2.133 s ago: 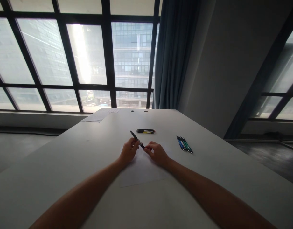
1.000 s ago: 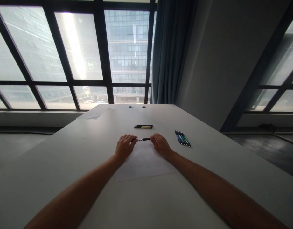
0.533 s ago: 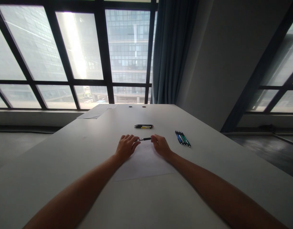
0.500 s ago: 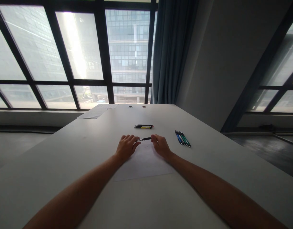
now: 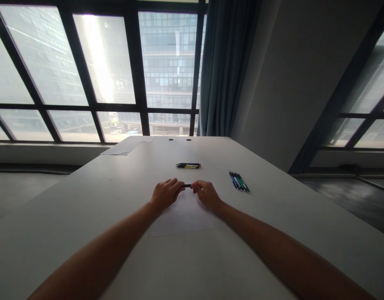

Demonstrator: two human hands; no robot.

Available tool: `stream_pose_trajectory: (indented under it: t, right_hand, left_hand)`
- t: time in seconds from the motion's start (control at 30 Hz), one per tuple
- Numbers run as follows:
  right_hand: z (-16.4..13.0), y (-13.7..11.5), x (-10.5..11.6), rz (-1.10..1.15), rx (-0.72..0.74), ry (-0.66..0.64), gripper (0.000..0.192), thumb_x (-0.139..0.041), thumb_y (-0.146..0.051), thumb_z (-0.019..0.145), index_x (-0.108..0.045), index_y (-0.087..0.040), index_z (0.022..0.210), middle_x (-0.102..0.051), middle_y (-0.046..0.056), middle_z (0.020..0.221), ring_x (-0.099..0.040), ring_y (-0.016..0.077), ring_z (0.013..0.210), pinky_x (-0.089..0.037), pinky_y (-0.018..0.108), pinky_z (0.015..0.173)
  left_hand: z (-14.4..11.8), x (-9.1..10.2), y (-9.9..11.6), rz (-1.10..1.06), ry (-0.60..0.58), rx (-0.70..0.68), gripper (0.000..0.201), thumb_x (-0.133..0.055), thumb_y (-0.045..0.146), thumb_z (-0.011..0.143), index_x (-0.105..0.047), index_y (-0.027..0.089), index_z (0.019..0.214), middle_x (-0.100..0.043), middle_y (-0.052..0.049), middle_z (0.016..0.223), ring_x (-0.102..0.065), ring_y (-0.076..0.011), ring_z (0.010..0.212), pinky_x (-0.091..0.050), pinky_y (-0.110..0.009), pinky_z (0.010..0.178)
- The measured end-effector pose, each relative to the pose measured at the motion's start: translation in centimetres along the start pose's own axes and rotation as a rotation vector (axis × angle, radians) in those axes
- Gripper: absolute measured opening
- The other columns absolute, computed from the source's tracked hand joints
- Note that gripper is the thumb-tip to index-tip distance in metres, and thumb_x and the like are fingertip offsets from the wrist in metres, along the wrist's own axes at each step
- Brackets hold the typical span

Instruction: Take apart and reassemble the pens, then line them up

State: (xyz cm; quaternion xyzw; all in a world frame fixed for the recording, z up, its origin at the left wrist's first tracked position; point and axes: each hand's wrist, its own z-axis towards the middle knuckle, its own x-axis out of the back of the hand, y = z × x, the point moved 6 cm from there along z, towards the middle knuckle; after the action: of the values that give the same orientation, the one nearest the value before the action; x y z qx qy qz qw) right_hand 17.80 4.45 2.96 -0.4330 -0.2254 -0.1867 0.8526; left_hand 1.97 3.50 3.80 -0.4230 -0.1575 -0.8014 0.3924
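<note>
Over a white sheet of paper (image 5: 185, 216) on a pale grey table (image 5: 85, 200), seen from the head camera, two bare hands meet around a black pen (image 5: 187, 186). Half a second ago a longer stretch of the pen, silver band included, showed between the fingers; now only a short dark piece is visible, and the right hand (image 5: 206, 195) has drawn in closer to the left hand (image 5: 165, 195). Two seconds back the pen stood at a slant, its far end raised toward the window; it has since been laid level. That closing of the gap reads as the two ends being pushed together, though whether any part has seated cannot be told from here.

Each hand pinches one end between thumb and fingertips, the remaining fingers curled loosely. The pen lies just above the far edge of the paper, its long axis running left to right across the view, roughly parallel to the table's near edge. Which end carries the tip is hidden by the fingers.

Beyond the hands lie black and yellow pens (image 5: 188, 166) in a tight row, also crosswise. Well off to the right, blue and green pens (image 5: 239, 181) point diagonally away. Loose papers (image 5: 126, 146) rest at the far left corner, beneath tall windows (image 5: 101, 62) and a blue curtain (image 5: 223, 66)
</note>
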Motion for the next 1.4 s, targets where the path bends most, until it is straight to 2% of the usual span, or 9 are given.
stream_pose_trajectory:
  t: [0.17, 0.33, 0.47, 0.6, 0.73, 0.9, 1.07, 1.23, 1.4]
  right_hand:
    - [-0.1, -0.7, 0.4, 0.017, 0.098, 0.093, 0.028, -0.061, -0.041, 0.083, -0.065, -0.017, 0.096, -0.068, 0.006, 0.087, -0.059, 0.0162, 0.071, -0.046, 0.029, 0.07]
    - [-0.1, -0.1, 0.2, -0.017, 0.017, 0.046, 0.039, -0.042, -0.044, 0.094, -0.063, -0.017, 0.075, -0.064, 0.005, 0.069, -0.057, 0.0154, 0.063, -0.044, 0.029, 0.066]
    - [-0.1, -0.4, 0.4, 0.008, 0.084, 0.087, 0.027, -0.059, -0.042, 0.084, -0.061, -0.017, 0.095, -0.066, 0.005, 0.087, -0.058, 0.0163, 0.071, -0.046, 0.03, 0.071]
    - [-0.1, 0.2, 0.2, -0.006, 0.018, 0.068, 0.022, -0.049, -0.037, 0.089, -0.06, -0.018, 0.083, -0.065, 0.004, 0.076, -0.057, 0.0158, 0.067, -0.045, 0.029, 0.069]
    - [-0.1, 0.3, 0.2, 0.035, 0.02, 0.098, 0.024, -0.062, -0.034, 0.079, -0.059, -0.017, 0.096, -0.066, 0.004, 0.088, -0.059, 0.0154, 0.071, -0.045, 0.029, 0.071]
    - [-0.2, 1.2, -0.1, 0.017, -0.12, 0.056, 0.034, -0.044, -0.04, 0.091, -0.062, -0.016, 0.074, -0.065, 0.005, 0.069, -0.057, 0.0155, 0.064, -0.043, 0.028, 0.065]
    - [-0.3, 1.3, 0.1, 0.071, -0.156, 0.118, 0.023, -0.055, -0.035, 0.083, -0.064, -0.016, 0.092, -0.068, 0.006, 0.081, -0.06, 0.017, 0.073, -0.046, 0.028, 0.068]
    - [-0.3, 1.6, -0.6, 0.032, -0.203, 0.004, 0.037, -0.045, -0.041, 0.088, -0.062, -0.015, 0.068, -0.063, 0.004, 0.063, -0.055, 0.0142, 0.058, -0.04, 0.026, 0.058]
    - [-0.1, 2.2, -0.7, 0.09, -0.216, 0.024, 0.024, -0.052, -0.034, 0.082, -0.065, -0.014, 0.08, -0.064, 0.003, 0.068, -0.055, 0.014, 0.059, -0.041, 0.025, 0.057]
  left_hand:
    - [0.0, 0.0, -0.1, -0.031, 0.0, 0.05, 0.032, -0.035, 0.041, 0.099, -0.06, 0.022, 0.103, -0.067, -0.002, 0.089, -0.062, -0.0138, 0.077, -0.036, -0.024, 0.056]
    - [0.0, 0.0, -0.1, -0.044, 0.01, 0.056, 0.032, -0.035, 0.041, 0.099, -0.06, 0.022, 0.101, -0.068, -0.001, 0.088, -0.062, -0.0136, 0.076, -0.036, -0.024, 0.057]
    - [-0.1, 0.1, -0.2, -0.051, 0.013, 0.077, 0.03, -0.036, 0.04, 0.099, -0.06, 0.022, 0.099, -0.068, -0.001, 0.088, -0.062, -0.0137, 0.075, -0.036, -0.024, 0.056]
    - [-0.1, 0.1, -0.3, -0.061, 0.003, 0.087, 0.03, -0.037, 0.041, 0.098, -0.06, 0.022, 0.098, -0.068, -0.001, 0.088, -0.062, -0.0136, 0.075, -0.037, -0.024, 0.057]
    - [-0.1, -0.1, -0.4, -0.068, -0.012, 0.092, 0.031, -0.037, 0.041, 0.098, -0.061, 0.022, 0.099, -0.068, -0.001, 0.089, -0.063, -0.014, 0.076, -0.038, -0.024, 0.058]
    - [0.0, -0.3, -0.5, -0.072, -0.04, 0.095, 0.032, -0.036, 0.042, 0.098, -0.061, 0.022, 0.1, -0.068, -0.002, 0.09, -0.063, -0.014, 0.078, -0.04, -0.024, 0.06]
    - [-0.1, -0.6, -0.6, -0.069, -0.059, 0.09, 0.033, -0.035, 0.043, 0.098, -0.061, 0.023, 0.101, -0.069, -0.002, 0.092, -0.063, -0.0149, 0.081, -0.041, -0.024, 0.062]
    - [0.0, -0.7, -0.4, -0.066, -0.105, 0.082, 0.032, -0.037, 0.042, 0.098, -0.061, 0.022, 0.102, -0.069, -0.003, 0.093, -0.064, -0.0156, 0.083, -0.042, -0.025, 0.064]
    - [0.2, -0.5, -0.1, -0.047, -0.153, 0.119, 0.032, -0.036, 0.041, 0.098, -0.061, 0.022, 0.102, -0.068, -0.004, 0.094, -0.064, -0.0172, 0.083, -0.043, -0.026, 0.064]
